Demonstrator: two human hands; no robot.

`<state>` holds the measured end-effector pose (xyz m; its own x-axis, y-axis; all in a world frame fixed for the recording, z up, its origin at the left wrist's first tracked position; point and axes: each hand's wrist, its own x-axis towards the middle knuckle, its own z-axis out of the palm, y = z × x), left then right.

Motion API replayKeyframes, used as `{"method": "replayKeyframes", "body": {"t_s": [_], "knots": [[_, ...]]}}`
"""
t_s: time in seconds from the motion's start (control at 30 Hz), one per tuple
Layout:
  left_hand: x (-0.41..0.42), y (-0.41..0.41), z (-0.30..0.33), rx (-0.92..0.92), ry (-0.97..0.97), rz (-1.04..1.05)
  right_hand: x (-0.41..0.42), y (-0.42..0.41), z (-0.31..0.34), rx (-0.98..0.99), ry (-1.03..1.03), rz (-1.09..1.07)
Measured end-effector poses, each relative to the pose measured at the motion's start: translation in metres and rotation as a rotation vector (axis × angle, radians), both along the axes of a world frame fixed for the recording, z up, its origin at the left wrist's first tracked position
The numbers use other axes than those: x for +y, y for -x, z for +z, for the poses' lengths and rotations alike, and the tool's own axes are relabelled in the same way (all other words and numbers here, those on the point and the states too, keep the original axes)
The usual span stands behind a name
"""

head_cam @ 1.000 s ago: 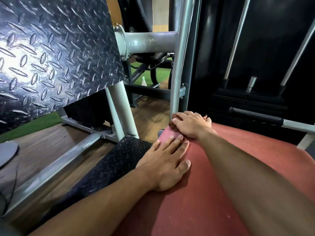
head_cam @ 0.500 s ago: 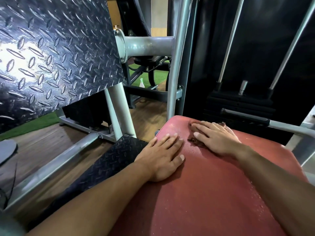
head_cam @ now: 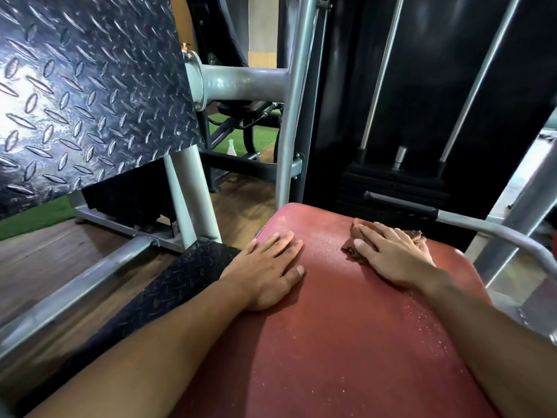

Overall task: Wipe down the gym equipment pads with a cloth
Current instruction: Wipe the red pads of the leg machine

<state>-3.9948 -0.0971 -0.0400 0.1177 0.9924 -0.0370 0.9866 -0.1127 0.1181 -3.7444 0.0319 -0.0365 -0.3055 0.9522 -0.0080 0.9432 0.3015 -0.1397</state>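
You have one cloth (head_cam: pixel 355 236), a crumpled brownish rag, lying near the far edge of the one red pad (head_cam: pixel 316 342), toward its right corner. Your right hand (head_cam: pixel 394 257) lies flat on it, fingers straight and together, pressing it down, with the frayed edge showing beyond your knuckles. Your left hand (head_cam: pixel 268 270) rests palm-down on the pad's left edge, fingers spread and relaxed, holding nothing. The pad is a broad, rounded vinyl cushion, speckled with fine droplets. To its left sit two dark diamond-tread surfaces: a small step (head_cam: pixel 168 291) beside your left wrist and a large tilted footplate (head_cam: pixel 84 95) above. Grey steel tubes (head_cam: pixel 289 116) frame the machine, and one small spray bottle (head_cam: pixel 231 147) stands on green turf beyond.
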Motion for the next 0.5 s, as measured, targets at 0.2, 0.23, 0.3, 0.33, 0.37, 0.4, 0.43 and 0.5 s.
{"method": "replayKeyframes", "body": {"t_s": [0.2,0.23,0.3,0.33,0.37,0.4,0.43,0.5], "knots": [[0.001,0.000,0.000,0.003,0.001,0.004,0.003,-0.025,0.002,0.023,0.001,-0.206],[0.001,0.000,0.000,0.002,0.002,0.005,0.000,-0.027,0.002,0.003,0.018,-0.170],[0.002,0.000,-0.001,0.003,0.000,0.002,-0.004,-0.036,0.003,-0.009,0.024,-0.099],[0.003,0.001,-0.001,0.004,-0.003,0.000,-0.003,-0.042,0.003,-0.003,0.023,-0.109],[0.003,0.001,-0.002,0.005,-0.005,-0.002,-0.001,-0.049,0.004,0.016,0.030,-0.157],[0.003,0.002,-0.002,0.006,-0.004,-0.003,-0.001,-0.053,0.004,0.038,0.036,-0.225],[0.003,0.002,-0.003,0.008,-0.005,-0.003,-0.002,-0.055,0.003,0.057,0.036,-0.288],[0.003,0.001,-0.003,0.011,-0.006,-0.008,-0.008,-0.055,0.002,0.053,0.024,-0.322]]}}
